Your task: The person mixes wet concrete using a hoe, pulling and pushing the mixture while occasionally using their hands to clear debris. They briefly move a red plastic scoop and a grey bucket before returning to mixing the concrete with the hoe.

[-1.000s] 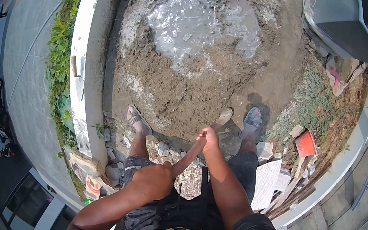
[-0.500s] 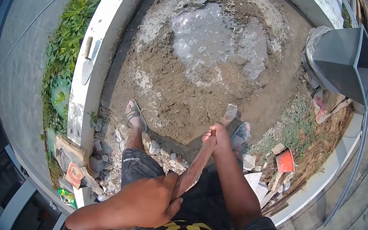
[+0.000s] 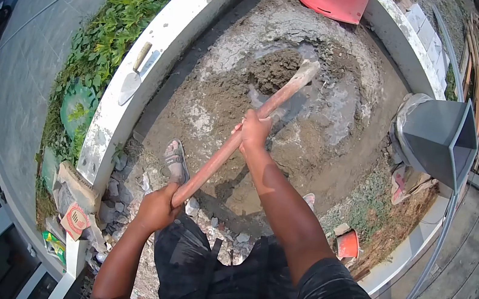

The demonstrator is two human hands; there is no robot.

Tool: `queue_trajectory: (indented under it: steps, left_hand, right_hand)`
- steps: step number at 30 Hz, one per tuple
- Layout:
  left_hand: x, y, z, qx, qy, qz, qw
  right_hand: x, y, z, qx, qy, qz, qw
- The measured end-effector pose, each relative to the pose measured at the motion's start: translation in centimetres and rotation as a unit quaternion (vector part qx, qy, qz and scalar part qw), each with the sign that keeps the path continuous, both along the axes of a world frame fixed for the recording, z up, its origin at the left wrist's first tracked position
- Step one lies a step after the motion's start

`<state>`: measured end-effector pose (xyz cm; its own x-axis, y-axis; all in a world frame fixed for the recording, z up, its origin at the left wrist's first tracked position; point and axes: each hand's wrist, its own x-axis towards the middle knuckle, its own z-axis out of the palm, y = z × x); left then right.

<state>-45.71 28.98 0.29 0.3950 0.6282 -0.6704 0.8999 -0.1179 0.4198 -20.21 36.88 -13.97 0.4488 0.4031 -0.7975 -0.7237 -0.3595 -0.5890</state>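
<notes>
A long wooden-handled hoe (image 3: 212, 167) slants across the view, its far end (image 3: 307, 70) over the wet mortar mix (image 3: 333, 111). My left hand (image 3: 159, 205) is closed round the handle's near end, above my left leg. Farther up the handle, my right hand (image 3: 254, 132) is wrapped about its middle. A dark lump of wet mix (image 3: 275, 71) lies against the hoe's head, and the blade itself is hidden by it. Around the grey puddle spreads a ring of sand and cement (image 3: 201, 116).
A trowel (image 3: 132, 82) rests on the white low wall (image 3: 162, 47) at left. A red tub (image 3: 328, 0) stands at the far edge. To the right are a grey angular container (image 3: 431, 133) and an orange bucket (image 3: 348, 244). Rubble (image 3: 120, 194) lies near my feet.
The hoe's head has gone from near my right foot out to the far side of the mix. Both hands have moved forward with the handle. The red tub has come into view.
</notes>
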Motion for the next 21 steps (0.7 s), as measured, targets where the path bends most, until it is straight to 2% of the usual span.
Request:
queue_trajectory:
  steps: [3, 6, 9, 11, 13, 15, 17, 21]
  left_hand:
    - [-1.4, -1.1, -8.9, 0.044, -0.036, 0.058, 0.997]
    - [-0.6, -2.7, -14.9, 0.054, -0.044, 0.112, 0.991]
    - [1.7, -4.4, -15.6, 0.005, -0.052, 0.142, 0.989]
    - [3.0, -5.3, -13.7, -0.039, -0.082, 0.130, 0.987]
    - [3.3, -6.3, -9.4, -0.084, -0.131, 0.093, 0.983]
    - [3.0, -8.1, -3.9, -0.163, -0.141, 0.099, 0.972]
    - [2.2, -10.2, 1.8, -0.162, -0.110, 0.083, 0.977]
    - [1.1, -12.0, 11.0, -0.189, 0.050, 0.010, 0.981]
  right_hand:
    - [-0.4, 2.5, -2.8, -0.011, -0.057, 0.037, 0.998]
    - [0.2, 3.0, -4.3, 0.001, -0.093, 0.050, 0.994]
    - [1.7, 1.1, -4.2, 0.027, -0.142, 0.046, 0.988]
    - [2.9, -0.6, -2.4, 0.053, -0.153, 0.038, 0.986]
    - [4.0, -3.1, 0.4, 0.023, -0.134, 0.035, 0.990]
    - [4.3, -6.7, 3.3, 0.006, -0.100, 0.031, 0.994]
    - [3.4, -11.3, 5.0, -0.032, -0.048, 0.015, 0.998]
    - [0.0, -19.3, 8.1, -0.116, 0.092, -0.032, 0.988]
